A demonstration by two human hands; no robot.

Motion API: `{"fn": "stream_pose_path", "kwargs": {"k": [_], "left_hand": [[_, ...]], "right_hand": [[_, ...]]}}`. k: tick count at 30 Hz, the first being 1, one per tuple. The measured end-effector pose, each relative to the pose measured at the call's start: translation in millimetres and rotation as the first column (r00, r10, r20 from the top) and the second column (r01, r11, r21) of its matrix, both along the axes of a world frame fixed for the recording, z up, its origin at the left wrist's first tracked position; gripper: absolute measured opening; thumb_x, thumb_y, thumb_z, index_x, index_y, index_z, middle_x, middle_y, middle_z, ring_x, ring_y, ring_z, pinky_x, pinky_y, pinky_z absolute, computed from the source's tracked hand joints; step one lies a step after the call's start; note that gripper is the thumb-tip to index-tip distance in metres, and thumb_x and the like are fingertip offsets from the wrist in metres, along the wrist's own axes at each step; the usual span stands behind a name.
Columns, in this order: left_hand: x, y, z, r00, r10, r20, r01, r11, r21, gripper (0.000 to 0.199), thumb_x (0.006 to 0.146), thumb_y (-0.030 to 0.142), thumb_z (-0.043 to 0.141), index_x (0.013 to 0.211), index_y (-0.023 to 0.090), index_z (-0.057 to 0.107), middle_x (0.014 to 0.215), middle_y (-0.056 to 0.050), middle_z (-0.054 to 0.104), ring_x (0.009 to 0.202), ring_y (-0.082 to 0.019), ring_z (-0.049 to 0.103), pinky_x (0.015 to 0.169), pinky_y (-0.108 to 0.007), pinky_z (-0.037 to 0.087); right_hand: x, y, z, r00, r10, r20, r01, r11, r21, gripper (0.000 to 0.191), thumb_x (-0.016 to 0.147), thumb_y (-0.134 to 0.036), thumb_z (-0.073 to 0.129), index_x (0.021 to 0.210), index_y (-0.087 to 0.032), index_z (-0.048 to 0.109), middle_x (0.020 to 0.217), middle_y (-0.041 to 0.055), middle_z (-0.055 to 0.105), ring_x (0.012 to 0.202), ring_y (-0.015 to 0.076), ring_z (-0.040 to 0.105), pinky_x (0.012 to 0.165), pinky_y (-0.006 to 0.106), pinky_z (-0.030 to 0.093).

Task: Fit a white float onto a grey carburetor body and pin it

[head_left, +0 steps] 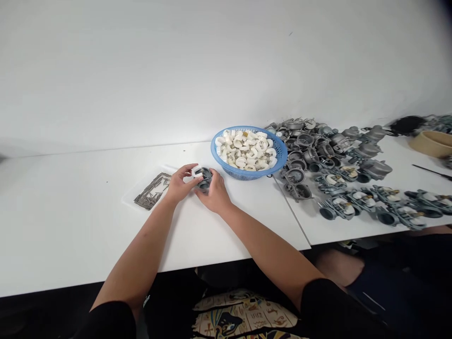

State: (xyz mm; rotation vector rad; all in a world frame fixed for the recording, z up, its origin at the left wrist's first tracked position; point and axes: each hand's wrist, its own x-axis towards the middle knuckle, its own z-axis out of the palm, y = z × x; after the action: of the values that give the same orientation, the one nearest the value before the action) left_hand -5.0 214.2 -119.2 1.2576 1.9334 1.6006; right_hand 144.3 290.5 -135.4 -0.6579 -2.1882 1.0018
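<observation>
Near the middle of the white table, my right hand point(216, 192) is wrapped round a grey metal housing point(205, 182). My left hand point(179, 186) pinches a white plastic piece point(197, 172) at the housing's upper left side, its thumb reaching over the housing. Whether the white piece is seated in the housing cannot be made out. Just left of my left hand lies a shallow white tray point(131, 207) with many thin metal pins point(150, 197). Behind my right hand stands a blue basket point(243, 174) full of white plastic pieces point(247, 149).
A pile of grey metal housings point(305, 140) lies right of the basket. Nearer the front edge are rows of housings with white pieces in them point(342, 205). A tan ring point(431, 143) and a thin dark tool point(431, 172) lie far right. Another person's leg point(339, 266) shows below.
</observation>
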Motion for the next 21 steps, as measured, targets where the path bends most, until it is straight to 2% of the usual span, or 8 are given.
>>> {"fn": "stream_pose_path", "kwargs": {"k": [5,9,12,16,21], "left_hand": [[1,2,-4.6,1.000,0.014,-0.002,-0.014,1.000,0.009,0.056,0.067,0.046,0.082,0.116,0.022,0.068,0.127,-0.009,0.067,0.119,-0.026,0.060,0.104,-0.042,0.046],[5,1,-0.9,0.995,-0.095,0.035,0.093,0.994,0.061,0.053,0.068,0.042,0.083,0.114,0.020,0.067,0.138,-0.012,0.061,0.130,-0.030,0.055,0.108,-0.045,0.044],[9,0,0.3,0.989,-0.135,0.068,0.131,0.990,0.054,0.053,0.069,0.041,0.083,0.114,0.020,0.067,0.132,-0.012,0.065,0.125,-0.029,0.059,0.108,-0.047,0.045],[12,-1,-0.6,0.995,-0.096,0.030,0.096,0.995,-0.004,0.051,0.069,0.043,0.083,0.112,0.022,0.067,0.119,-0.010,0.071,0.117,-0.028,0.063,0.106,-0.048,0.046],[13,1,-2.6,0.994,-0.109,0.017,0.109,0.994,0.003,0.051,0.069,0.044,0.081,0.113,0.022,0.067,0.116,-0.009,0.071,0.113,-0.027,0.065,0.102,-0.046,0.050]], "right_hand": [[-6,6,-5.7,1.000,-0.021,-0.008,0.021,1.000,-0.004,0.075,0.080,-0.034,0.072,0.141,-0.013,0.035,0.140,0.0208,0.050,0.130,0.0367,0.047,0.110,0.053,0.040],[-6,11,-5.9,0.999,-0.029,-0.022,0.027,0.998,-0.054,0.074,0.077,-0.037,0.075,0.138,-0.012,0.040,0.130,0.0190,0.059,0.119,0.0354,0.056,0.103,0.051,0.045],[-5,13,-5.7,0.998,0.023,-0.065,-0.028,0.997,-0.077,0.066,0.077,-0.028,0.074,0.134,-0.014,0.044,0.129,0.0159,0.060,0.117,0.0316,0.059,0.101,0.047,0.048],[-5,17,-7.1,0.984,0.120,-0.130,-0.132,0.987,-0.088,0.065,0.074,-0.014,0.069,0.135,-0.020,0.047,0.138,0.0113,0.056,0.125,0.0265,0.056,0.108,0.043,0.044],[-5,20,-7.2,0.987,0.087,-0.134,-0.103,0.988,-0.119,0.062,0.077,-0.016,0.066,0.136,-0.019,0.048,0.137,0.0103,0.058,0.125,0.0272,0.057,0.108,0.044,0.046]]}}
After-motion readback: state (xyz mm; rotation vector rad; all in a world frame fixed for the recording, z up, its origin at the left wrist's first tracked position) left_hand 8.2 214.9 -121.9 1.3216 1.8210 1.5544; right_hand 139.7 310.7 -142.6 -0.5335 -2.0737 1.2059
